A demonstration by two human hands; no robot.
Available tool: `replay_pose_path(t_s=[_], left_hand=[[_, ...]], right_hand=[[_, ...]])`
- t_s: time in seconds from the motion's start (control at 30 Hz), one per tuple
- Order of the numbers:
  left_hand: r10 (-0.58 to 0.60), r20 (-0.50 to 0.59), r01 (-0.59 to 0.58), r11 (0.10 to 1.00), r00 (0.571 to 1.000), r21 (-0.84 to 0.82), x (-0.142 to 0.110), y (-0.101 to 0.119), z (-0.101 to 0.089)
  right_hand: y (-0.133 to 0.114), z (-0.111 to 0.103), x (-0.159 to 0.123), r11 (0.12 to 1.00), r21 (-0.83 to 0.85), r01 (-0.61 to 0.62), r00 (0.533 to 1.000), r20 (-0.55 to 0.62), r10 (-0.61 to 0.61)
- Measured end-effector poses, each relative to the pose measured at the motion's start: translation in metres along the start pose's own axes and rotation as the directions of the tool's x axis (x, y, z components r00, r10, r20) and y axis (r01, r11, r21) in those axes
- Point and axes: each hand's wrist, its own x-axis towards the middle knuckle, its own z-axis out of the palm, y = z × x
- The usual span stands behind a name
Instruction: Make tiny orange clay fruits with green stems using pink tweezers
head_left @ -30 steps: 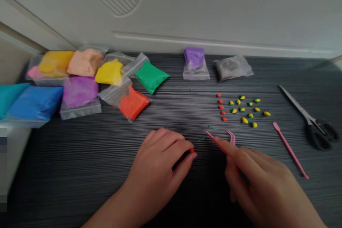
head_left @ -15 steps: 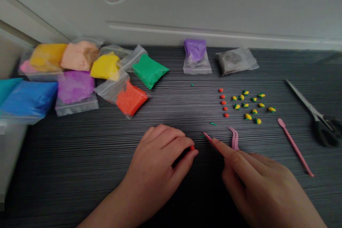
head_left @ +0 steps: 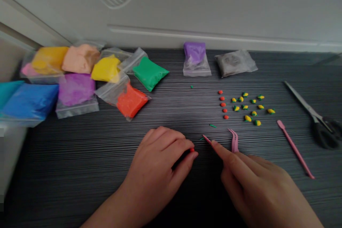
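Observation:
My left hand rests on the dark ribbed table and pinches a tiny red clay ball between thumb and forefinger. My right hand holds a thin pink pointed tool, forefinger laid along it, its tip just right of the red ball. A small green clay sliver lies beyond the tip, and a fainter green sliver lies beside the tip. Pink tweezers lie by my right hand.
Several bagged clays, among them green, orange-red, blue and purple, lie at left and back. Small red balls and yellow-green pieces sit mid-right. A pink spatula stick and scissors lie far right.
My right hand with the pink tool has slid slightly left toward the red ball. The left hand has stayed pinched on the ball.

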Motion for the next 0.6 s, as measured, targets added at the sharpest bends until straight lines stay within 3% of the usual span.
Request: replay_pose_path(t_s=[0.6], left_hand=[[0.006, 0.007, -0.006, 1.0, 1.0, -0.007, -0.0008, -0.0013, 0.0024]], right_hand=[[-0.0056, 0.0017, 0.0002, 0.997, -0.036, -0.073, 0.997, 0.002, 0.074]])
